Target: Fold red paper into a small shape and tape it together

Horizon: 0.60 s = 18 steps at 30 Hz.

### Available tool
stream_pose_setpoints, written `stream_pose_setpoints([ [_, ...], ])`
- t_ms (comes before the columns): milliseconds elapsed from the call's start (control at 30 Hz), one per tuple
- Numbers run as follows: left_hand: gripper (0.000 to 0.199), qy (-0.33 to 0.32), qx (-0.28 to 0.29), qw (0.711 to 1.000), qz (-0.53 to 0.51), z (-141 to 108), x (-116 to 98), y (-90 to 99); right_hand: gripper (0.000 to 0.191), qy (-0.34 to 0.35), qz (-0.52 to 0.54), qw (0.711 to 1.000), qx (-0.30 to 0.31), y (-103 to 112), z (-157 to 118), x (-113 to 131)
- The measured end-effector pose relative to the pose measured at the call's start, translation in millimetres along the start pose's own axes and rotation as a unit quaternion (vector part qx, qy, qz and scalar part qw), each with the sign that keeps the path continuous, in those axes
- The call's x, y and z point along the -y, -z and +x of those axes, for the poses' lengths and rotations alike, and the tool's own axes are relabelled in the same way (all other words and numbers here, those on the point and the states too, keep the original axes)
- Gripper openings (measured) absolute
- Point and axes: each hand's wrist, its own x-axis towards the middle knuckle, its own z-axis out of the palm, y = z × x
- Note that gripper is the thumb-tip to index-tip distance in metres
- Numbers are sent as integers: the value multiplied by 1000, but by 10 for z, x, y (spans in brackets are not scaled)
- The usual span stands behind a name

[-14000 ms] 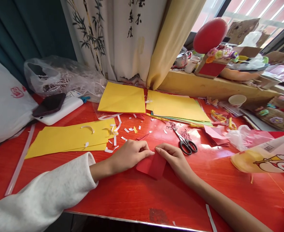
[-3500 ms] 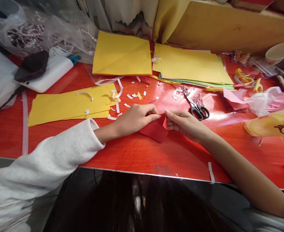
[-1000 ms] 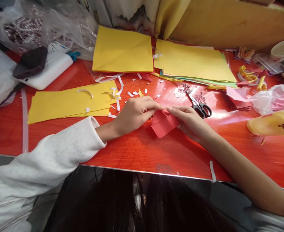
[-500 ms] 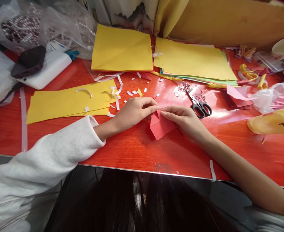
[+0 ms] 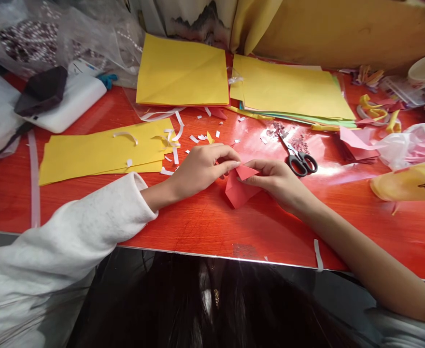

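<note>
Over the red tabletop, both hands are holding a folded piece of red paper. From it, the left hand is sitting at ten o'clock, its thumb and forefinger clamping the upper edge. The right hand is lying at three o'clock — thumb and fingers pinching the same paper — and a pointed flap is standing out between the two hands. Black-handled scissors are lying at two o'clock, just beyond the right hand, their blades pointing toward eleven. Yellow paper strips are resting toward nine o'clock.
</note>
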Motion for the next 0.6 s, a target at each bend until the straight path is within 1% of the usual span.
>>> stream_pose_setpoints([
  [200,11,45,28,997,-48,19,26,-4,16,-4,17,1000,9,6,-1,14],
  [300,10,44,2,998,-43,25,25,-3,22,-24,37,998,38,22,5,35],
  [400,10,45,-12,998,-49,30,27,2,20,-36,42,997,52,33,13,43],
  [500,13,59,20,996,-60,35,33,12,16,-38,34,998,42,28,18,37],
  [600,15,71,48,995,-45,40,36,18,14,-36,31,998,49,20,18,26],
])
